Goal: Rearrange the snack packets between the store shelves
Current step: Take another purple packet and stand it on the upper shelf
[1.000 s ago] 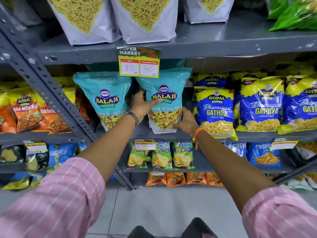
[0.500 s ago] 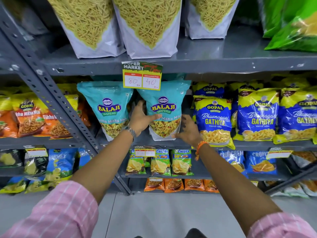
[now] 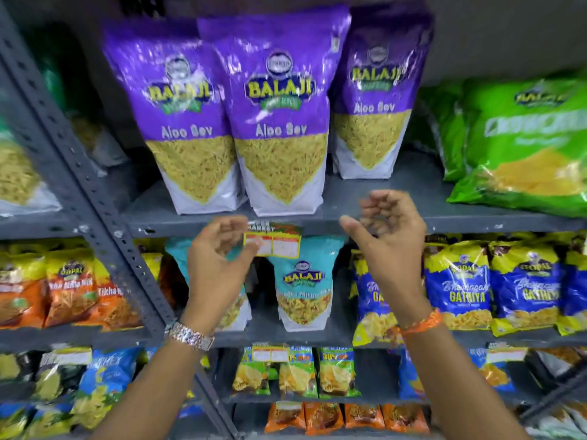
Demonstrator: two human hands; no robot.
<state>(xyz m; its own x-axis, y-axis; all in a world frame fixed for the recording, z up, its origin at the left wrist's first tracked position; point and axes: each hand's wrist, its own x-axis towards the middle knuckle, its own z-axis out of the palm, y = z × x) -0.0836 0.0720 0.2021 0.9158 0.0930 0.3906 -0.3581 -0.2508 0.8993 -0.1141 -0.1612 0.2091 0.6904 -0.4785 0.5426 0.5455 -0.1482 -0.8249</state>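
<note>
Three purple Balaji Aloo Sev packets stand on the upper shelf (image 3: 381, 204): left (image 3: 178, 122), middle (image 3: 279, 122), right (image 3: 374, 100). Below it a teal Balaji packet (image 3: 303, 287) stands upright; a second teal packet (image 3: 178, 252) is mostly hidden behind my left hand. My left hand (image 3: 216, 265) is raised in front of the shelf edge, fingers curled apart, holding nothing. My right hand (image 3: 387, 242) is lifted a little higher, fingers loosely bent, holding nothing. Both hands sit just below the purple packets without touching them.
A yellow price tag (image 3: 273, 244) hangs from the shelf edge between my hands. A slanted grey upright (image 3: 85, 198) runs at left. Green packets (image 3: 521, 147) lie at upper right, blue Gopal Gathiya packets (image 3: 457, 287) at mid right, orange packets (image 3: 73, 290) at left.
Both hands have let go of the teal packet on the middle shelf and risen toward the upper shelf. The view has tilted up, so the purple packets now show fully.
</note>
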